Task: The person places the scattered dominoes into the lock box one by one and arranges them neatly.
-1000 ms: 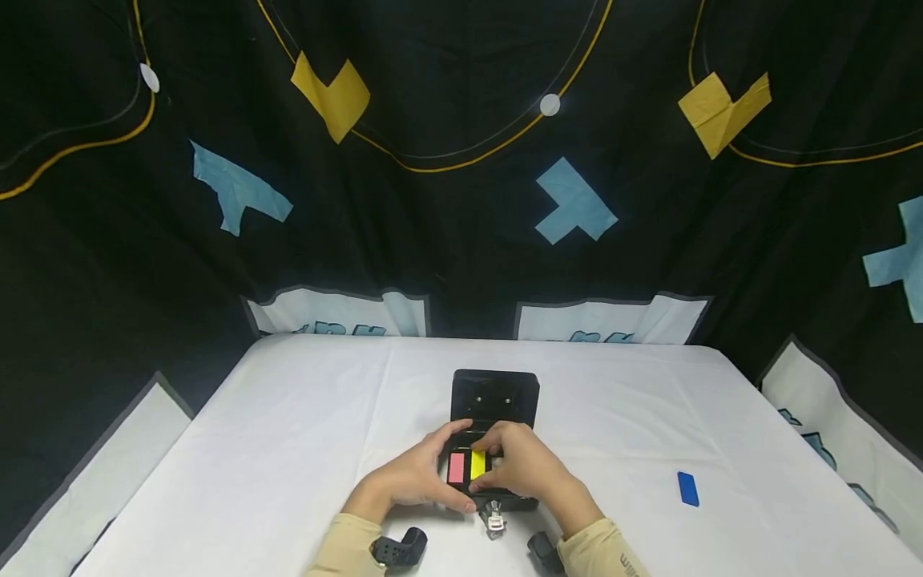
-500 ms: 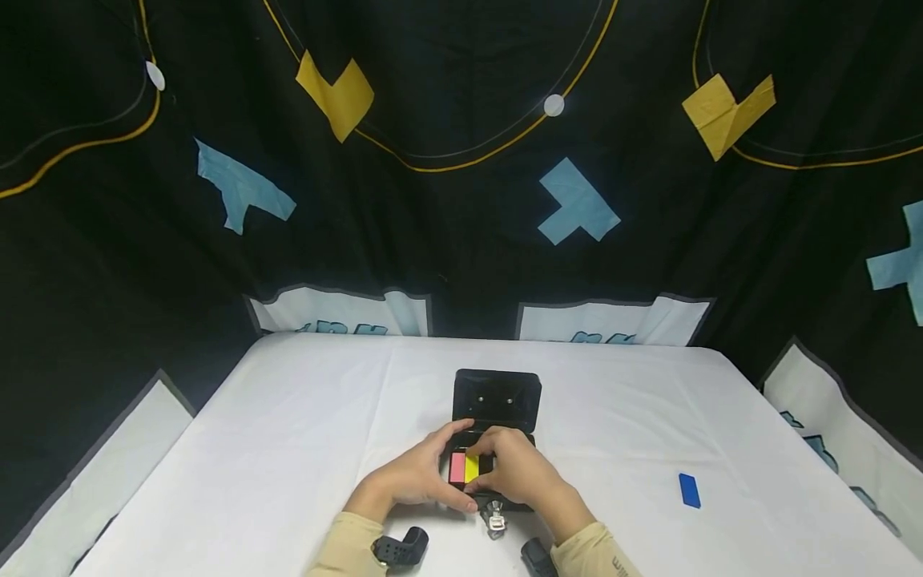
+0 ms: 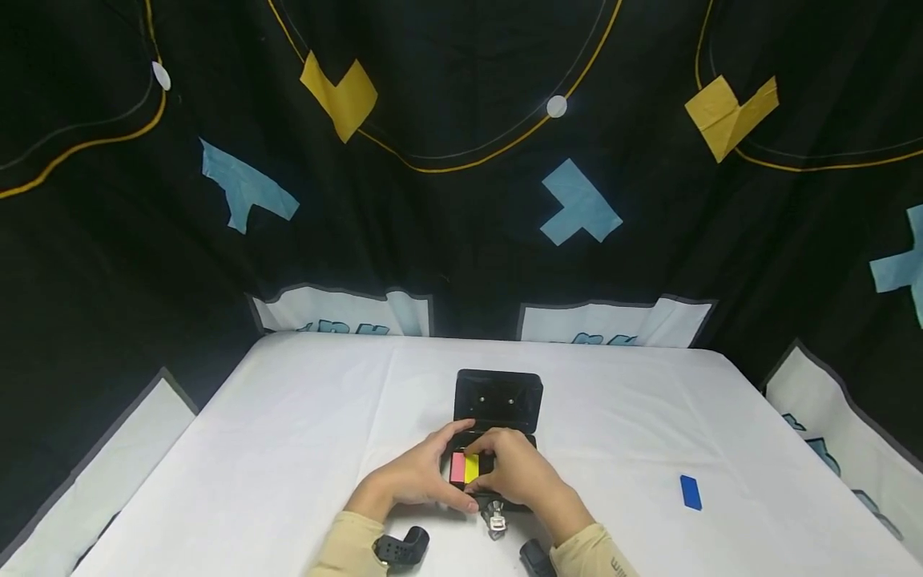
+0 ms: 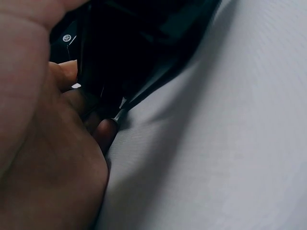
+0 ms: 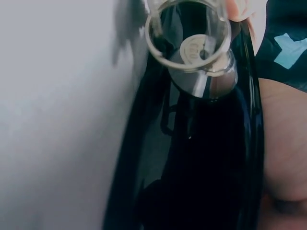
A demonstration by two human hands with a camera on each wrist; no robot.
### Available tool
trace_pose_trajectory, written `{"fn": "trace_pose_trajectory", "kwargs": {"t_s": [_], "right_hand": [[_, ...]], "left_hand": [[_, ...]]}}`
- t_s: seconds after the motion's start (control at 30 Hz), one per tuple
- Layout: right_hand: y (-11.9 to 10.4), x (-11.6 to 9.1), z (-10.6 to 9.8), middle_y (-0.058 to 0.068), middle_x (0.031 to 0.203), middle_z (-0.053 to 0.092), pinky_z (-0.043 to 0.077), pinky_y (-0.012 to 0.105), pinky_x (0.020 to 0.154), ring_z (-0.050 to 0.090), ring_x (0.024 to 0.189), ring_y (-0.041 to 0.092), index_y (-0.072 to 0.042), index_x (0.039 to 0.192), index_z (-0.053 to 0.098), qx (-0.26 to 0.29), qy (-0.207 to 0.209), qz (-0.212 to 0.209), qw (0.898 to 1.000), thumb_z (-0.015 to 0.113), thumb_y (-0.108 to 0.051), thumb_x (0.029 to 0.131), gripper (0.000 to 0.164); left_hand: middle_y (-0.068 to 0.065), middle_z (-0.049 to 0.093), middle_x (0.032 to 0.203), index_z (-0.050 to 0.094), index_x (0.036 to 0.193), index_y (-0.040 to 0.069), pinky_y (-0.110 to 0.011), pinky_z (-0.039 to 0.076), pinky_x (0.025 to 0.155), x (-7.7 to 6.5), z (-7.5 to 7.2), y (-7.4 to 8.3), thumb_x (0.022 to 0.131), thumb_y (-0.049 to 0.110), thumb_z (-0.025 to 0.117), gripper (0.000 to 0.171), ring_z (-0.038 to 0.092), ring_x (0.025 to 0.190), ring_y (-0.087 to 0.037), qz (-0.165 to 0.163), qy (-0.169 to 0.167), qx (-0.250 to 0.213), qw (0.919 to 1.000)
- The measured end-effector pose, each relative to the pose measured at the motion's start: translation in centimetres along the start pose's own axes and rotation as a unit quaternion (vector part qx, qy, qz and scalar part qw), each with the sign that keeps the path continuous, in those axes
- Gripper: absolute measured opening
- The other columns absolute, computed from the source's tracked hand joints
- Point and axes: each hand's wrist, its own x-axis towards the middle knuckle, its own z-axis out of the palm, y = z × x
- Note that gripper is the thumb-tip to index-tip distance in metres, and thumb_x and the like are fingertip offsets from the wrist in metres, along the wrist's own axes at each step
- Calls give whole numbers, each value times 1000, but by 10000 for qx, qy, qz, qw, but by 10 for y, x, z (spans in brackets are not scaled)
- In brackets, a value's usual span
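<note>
A small black lockbox (image 3: 532,440) stands before me with its lid (image 3: 497,393) raised. Side by side in its left part lie a pink block (image 3: 457,466) and a yellow block (image 3: 472,465). My left hand (image 3: 411,474) grips the box's left end, thumb at the front edge and fingers toward the hinge. With thumb and index finger, my right hand (image 3: 519,473) pinches the yellow block, covering much of the box's right part. At the front, a silver lock (image 5: 205,80) carries a key with a metal ring (image 5: 152,47).
A flat blue block (image 3: 690,492) lies on the white tablecloth (image 3: 288,417) to the right. Dark wrist bands (image 3: 402,548) sit on both forearms. Behind the table hangs a black curtain (image 3: 447,240).
My right hand has shifted left with the yellow block, closing the dark gap beside the pink block. The left hand keeps its hold on the box.
</note>
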Motion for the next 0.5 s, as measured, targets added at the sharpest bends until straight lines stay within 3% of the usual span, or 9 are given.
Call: {"fn": "trace_pose_trajectory", "kwargs": {"t_s": [0.13, 0.3, 0.5], "right_hand": [[0, 1, -1, -1, 102, 72, 55, 40, 89, 62, 95, 16, -11, 109, 78, 20, -24, -103, 9999, 94, -27, 68, 47], [2, 0, -12, 0, 109, 72, 55, 38, 88, 64, 97, 18, -8, 115, 76, 546, -87, -272, 9981, 93, -29, 71, 51], [4, -4, -33, 1, 111, 71, 57, 41, 84, 64, 97, 21, -10, 116, 74, 960, 91, 111, 9953, 95, -30, 68, 56]], "left_hand": [[-14, 33, 157, 32, 157, 25, -66, 22, 112, -1, 0, -1, 65, 30, 96, 112, 29, 144, -35, 5, 18, 15, 10000], [-14, 34, 156, 32, 157, 23, -66, 24, 112, -2, -1, -1, 64, 31, 96, 113, 30, 143, -35, 49, 19, 70, 10000], [-13, 34, 156, 31, 156, 25, -68, 26, 110, -1, 0, -2, 63, 31, 96, 114, 35, 139, -34, -61, -22, 8, 10000]]}}
